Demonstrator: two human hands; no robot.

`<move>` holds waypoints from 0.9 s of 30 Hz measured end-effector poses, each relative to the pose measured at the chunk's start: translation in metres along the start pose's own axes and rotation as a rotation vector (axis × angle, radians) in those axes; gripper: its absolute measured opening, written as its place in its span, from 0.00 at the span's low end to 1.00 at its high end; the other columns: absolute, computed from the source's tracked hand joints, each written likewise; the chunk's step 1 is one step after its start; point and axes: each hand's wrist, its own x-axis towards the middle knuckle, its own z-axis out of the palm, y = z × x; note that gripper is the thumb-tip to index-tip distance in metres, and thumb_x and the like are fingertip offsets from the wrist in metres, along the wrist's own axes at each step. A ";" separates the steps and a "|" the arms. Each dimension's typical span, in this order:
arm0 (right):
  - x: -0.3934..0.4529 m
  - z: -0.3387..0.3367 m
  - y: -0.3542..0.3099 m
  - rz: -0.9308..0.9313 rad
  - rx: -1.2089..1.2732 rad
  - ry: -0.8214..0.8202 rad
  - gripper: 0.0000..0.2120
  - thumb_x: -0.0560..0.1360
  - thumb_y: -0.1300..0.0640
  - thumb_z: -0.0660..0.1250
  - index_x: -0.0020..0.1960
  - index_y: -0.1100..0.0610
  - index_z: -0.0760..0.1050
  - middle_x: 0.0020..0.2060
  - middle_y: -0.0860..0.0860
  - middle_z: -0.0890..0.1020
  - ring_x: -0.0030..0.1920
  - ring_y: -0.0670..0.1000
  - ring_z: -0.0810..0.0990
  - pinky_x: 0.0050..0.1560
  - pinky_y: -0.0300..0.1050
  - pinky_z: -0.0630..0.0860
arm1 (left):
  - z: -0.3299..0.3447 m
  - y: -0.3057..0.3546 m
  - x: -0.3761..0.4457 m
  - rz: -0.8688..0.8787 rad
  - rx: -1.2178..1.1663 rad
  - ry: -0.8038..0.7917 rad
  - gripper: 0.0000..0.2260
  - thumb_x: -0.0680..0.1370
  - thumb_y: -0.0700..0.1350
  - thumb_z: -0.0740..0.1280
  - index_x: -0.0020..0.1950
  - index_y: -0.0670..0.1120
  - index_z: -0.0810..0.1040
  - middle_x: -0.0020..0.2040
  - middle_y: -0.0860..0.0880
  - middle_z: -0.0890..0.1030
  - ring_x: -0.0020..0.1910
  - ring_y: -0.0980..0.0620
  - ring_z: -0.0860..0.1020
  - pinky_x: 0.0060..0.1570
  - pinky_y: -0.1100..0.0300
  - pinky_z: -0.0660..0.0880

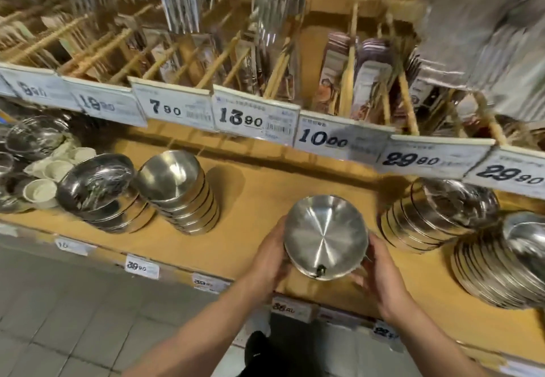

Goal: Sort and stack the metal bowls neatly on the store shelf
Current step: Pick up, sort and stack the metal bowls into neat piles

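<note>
Both hands are on it now: the bowl (326, 236) sits between the left hand (269, 255) and the right hand (376, 270), just inside the front edge of the shelf (265, 199), roughly mid-length along it. It's round, so there is no long axis to speak of; its open mouth tips up and slightly toward the camera. Whether one bowl or a short nest of them is held, I can't tell (the underside is hidden).

The left hand wraps the bowl's left rim, fingers curled around the side. The right hand cups the right rim, fingers curved against the wall, thumb low. Each hand grips its own side, so neither is nearer than the other; both forearms reach in from the front edge, angled inward toward the bowl.

Now the relation that matters: the matte stack (180, 191) stands well to the left, toward the shelf's left end, with a shinier, wider stack (100, 192) just beside it. To the right, nearer, is a leaning stack (436, 214), and past it another (501, 261) at the right end by the front edge. The held bowl's brushed finish looks closest to the matte stack, so my guess is a carry leftward along the shelf, then a level drop onto its top. The right-hand stacks lean, so a knock there could set them sliding.
</note>
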 end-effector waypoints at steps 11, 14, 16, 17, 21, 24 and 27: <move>0.029 0.122 0.010 0.014 -0.086 -0.178 0.16 0.80 0.38 0.59 0.56 0.41 0.82 0.57 0.47 0.85 0.59 0.51 0.81 0.54 0.58 0.81 | -0.110 0.029 0.006 0.030 -0.057 0.305 0.21 0.82 0.60 0.59 0.33 0.68 0.84 0.34 0.62 0.85 0.34 0.57 0.84 0.41 0.57 0.79; 0.034 0.134 0.010 -0.011 -0.116 -0.200 0.15 0.79 0.36 0.60 0.55 0.39 0.82 0.53 0.42 0.85 0.61 0.51 0.80 0.62 0.65 0.78 | -0.121 0.033 0.008 0.041 -0.063 0.348 0.18 0.81 0.60 0.61 0.35 0.66 0.85 0.35 0.60 0.84 0.41 0.54 0.79 0.48 0.50 0.71; 0.035 0.135 0.009 -0.031 -0.140 -0.211 0.14 0.78 0.36 0.59 0.55 0.37 0.82 0.55 0.43 0.85 0.62 0.52 0.79 0.63 0.68 0.76 | -0.121 0.033 0.008 0.036 -0.059 0.342 0.16 0.81 0.61 0.61 0.39 0.67 0.85 0.39 0.61 0.86 0.46 0.53 0.79 0.47 0.51 0.71; 0.036 0.134 0.009 -0.030 -0.145 -0.210 0.14 0.79 0.37 0.59 0.55 0.38 0.81 0.57 0.45 0.84 0.63 0.52 0.79 0.63 0.68 0.76 | -0.120 0.033 0.008 0.032 -0.066 0.334 0.14 0.80 0.62 0.61 0.41 0.67 0.85 0.42 0.62 0.86 0.49 0.53 0.80 0.47 0.53 0.72; 0.033 0.126 0.008 -0.001 -0.141 -0.198 0.14 0.80 0.39 0.58 0.51 0.37 0.83 0.60 0.48 0.82 0.64 0.54 0.78 0.60 0.64 0.78 | -0.114 0.031 0.005 0.024 -0.094 0.298 0.13 0.79 0.62 0.61 0.47 0.65 0.85 0.45 0.62 0.86 0.53 0.55 0.80 0.44 0.58 0.75; 0.029 0.121 0.005 0.015 -0.148 -0.190 0.15 0.81 0.39 0.57 0.49 0.35 0.83 0.59 0.46 0.83 0.63 0.52 0.79 0.55 0.59 0.79 | -0.107 0.029 0.003 0.029 -0.120 0.314 0.14 0.81 0.59 0.60 0.47 0.61 0.86 0.43 0.60 0.87 0.48 0.54 0.80 0.39 0.58 0.72; 0.024 0.113 0.002 0.013 -0.163 -0.217 0.14 0.82 0.39 0.58 0.57 0.39 0.80 0.62 0.47 0.81 0.64 0.51 0.78 0.57 0.60 0.79 | -0.101 0.026 -0.002 0.048 -0.118 0.333 0.14 0.82 0.57 0.61 0.47 0.60 0.86 0.43 0.60 0.87 0.50 0.56 0.81 0.40 0.59 0.75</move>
